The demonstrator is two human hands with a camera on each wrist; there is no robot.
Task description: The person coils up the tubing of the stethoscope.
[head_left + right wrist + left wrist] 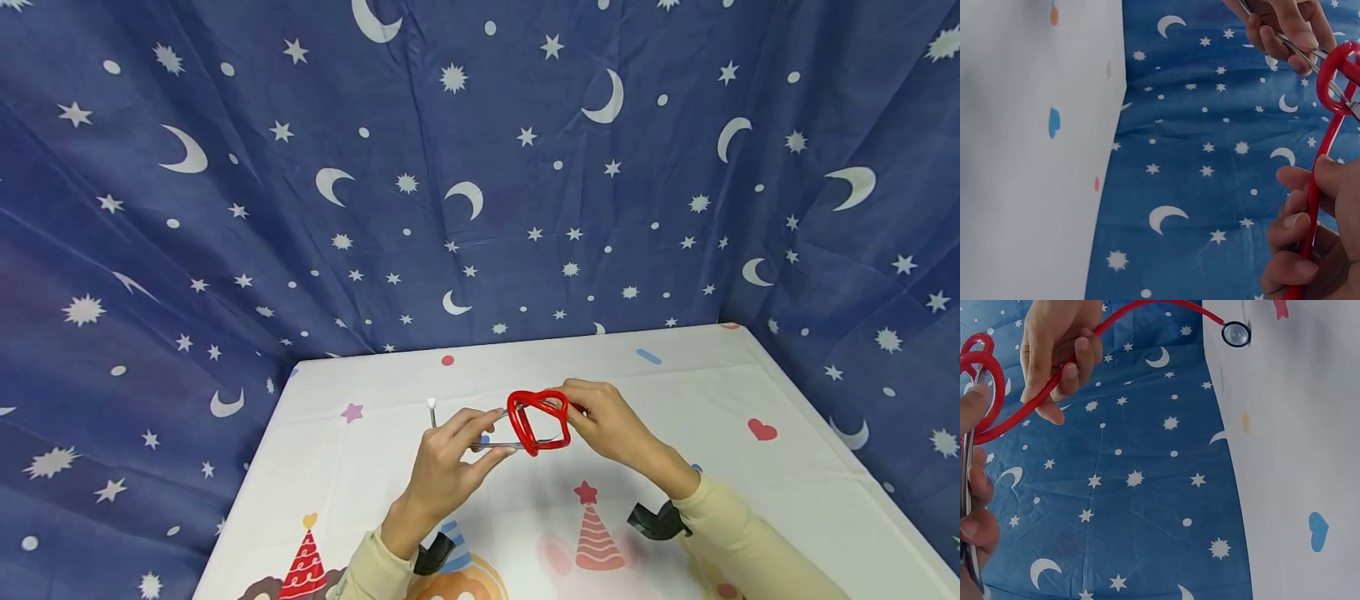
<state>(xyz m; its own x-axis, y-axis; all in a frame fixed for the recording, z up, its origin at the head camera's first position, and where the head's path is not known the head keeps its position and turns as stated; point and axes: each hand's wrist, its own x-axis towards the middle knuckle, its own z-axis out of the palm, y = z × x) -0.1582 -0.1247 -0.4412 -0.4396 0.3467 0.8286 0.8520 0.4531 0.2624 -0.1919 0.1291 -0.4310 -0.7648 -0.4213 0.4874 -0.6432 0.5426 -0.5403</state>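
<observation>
A stethoscope with red tubing is held up over the table, its tubing looped between the two hands. My left hand grips the metal ear tubes, thumb and fingers around them. One pale eartip sticks up beyond the left knuckles. To the right of the loop, my right hand holds the red tube, with fingers curled round it in the right wrist view. The round chestpiece hangs at the tube's end in the left wrist view; the head view does not show it.
A white table cover printed with party hats, hearts and stars lies below the hands. Behind it hangs a dark blue curtain with moons and stars. Black wrist mounts sit by both sleeves.
</observation>
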